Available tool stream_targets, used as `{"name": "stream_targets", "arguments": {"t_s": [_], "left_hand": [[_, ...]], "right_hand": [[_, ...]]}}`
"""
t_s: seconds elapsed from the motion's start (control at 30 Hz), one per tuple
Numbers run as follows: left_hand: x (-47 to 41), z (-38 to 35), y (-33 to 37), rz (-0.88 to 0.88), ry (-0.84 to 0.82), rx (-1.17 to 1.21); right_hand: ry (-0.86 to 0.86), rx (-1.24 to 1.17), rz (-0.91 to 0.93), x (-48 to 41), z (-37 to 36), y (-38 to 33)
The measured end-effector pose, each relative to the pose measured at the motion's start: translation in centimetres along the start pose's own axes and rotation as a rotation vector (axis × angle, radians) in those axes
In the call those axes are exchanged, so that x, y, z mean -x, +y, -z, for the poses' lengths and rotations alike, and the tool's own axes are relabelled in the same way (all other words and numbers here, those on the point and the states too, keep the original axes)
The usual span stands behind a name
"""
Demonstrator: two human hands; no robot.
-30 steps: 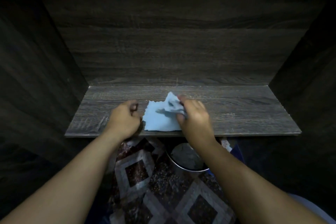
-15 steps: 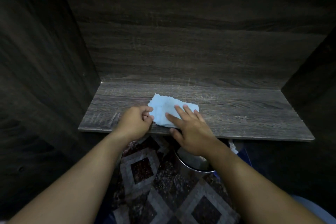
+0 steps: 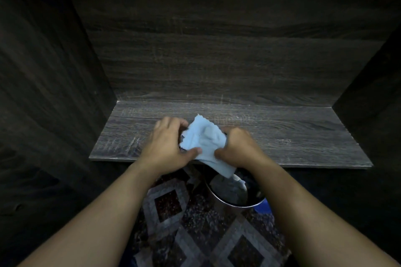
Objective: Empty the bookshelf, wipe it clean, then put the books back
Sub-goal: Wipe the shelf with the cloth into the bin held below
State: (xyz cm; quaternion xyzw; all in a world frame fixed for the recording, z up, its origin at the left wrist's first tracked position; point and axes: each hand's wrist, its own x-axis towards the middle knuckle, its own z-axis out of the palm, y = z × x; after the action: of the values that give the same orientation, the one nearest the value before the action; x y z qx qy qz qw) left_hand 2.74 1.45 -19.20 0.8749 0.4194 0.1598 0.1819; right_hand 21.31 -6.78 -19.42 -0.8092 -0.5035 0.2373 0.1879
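Note:
A light blue cloth is bunched between both hands just above the front edge of the dark wooden shelf board. My left hand grips its left side, thumb pressed on the cloth's lower edge. My right hand grips its right side, and a corner of the cloth hangs down past the shelf edge. No books are in view; the shelf compartment holds nothing else.
Dark wooden side walls and a back panel close in the compartment. Below the shelf edge a metal bowl stands on a patterned floor, with something blue beside it.
The cloth lay flat on the shelf under my right hand's straight fingers; now both hands have gathered it and lifted it at the front edge. The camera has moved closer.

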Motion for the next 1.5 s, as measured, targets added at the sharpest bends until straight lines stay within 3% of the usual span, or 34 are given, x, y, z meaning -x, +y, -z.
{"name": "stream_targets", "arguments": {"t_s": [0.13,0.2,0.33,0.43,0.5,0.6,0.63,0.77,0.93,1.23,1.4,1.5], "left_hand": [[-0.2,0.3,1.5,-0.157,-0.091,-0.128],[-0.6,0.3,2.0,-0.202,-0.027,-0.139],[-1.7,0.1,2.7,-0.268,0.28,-0.093],[-2.4,-0.7,3.5,-0.321,0.372,-0.141],[-2.5,-1.6,3.7,-0.319,0.226,-0.207],[-2.0,-2.4,3.6,-0.237,-0.157,-0.222],[-1.8,-2.3,3.6,-0.208,-0.202,-0.204],[-2.2,-2.4,4.0,-0.2,-0.008,-0.141],[-2.2,-5.0,3.3,-0.133,-0.296,-0.172],[-0.5,-4.8,3.6,-0.223,-0.297,-0.196],[2.2,-4.9,5.9,-0.245,-0.136,-0.284],[4.1,-4.3,7.1,-0.298,-0.244,-0.451]], "right_hand": [[-0.038,0.005,0.078,0.9,1.1,-0.8],[0.0,0.066,0.125,1.4,1.6,-1.2],[0.284,0.391,0.198,1.9,2.7,-1.0],[0.524,0.367,0.325,1.4,1.7,0.4],[0.422,0.349,0.379,0.9,0.9,1.9],[0.053,0.326,0.337,0.6,0.6,4.2],[-0.004,0.289,0.328,0.7,1.0,4.5],[0.125,0.207,0.364,0.9,1.9,4.3],[0.043,0.344,0.311,0.7,-0.2,5.4],[-0.026,0.4,0.314,2.6,-0.1,6.7],[0.02,0.436,0.273,5.9,1.0,5.4],[-0.073,0.568,0.251,8.7,2.5,4.4]]}}
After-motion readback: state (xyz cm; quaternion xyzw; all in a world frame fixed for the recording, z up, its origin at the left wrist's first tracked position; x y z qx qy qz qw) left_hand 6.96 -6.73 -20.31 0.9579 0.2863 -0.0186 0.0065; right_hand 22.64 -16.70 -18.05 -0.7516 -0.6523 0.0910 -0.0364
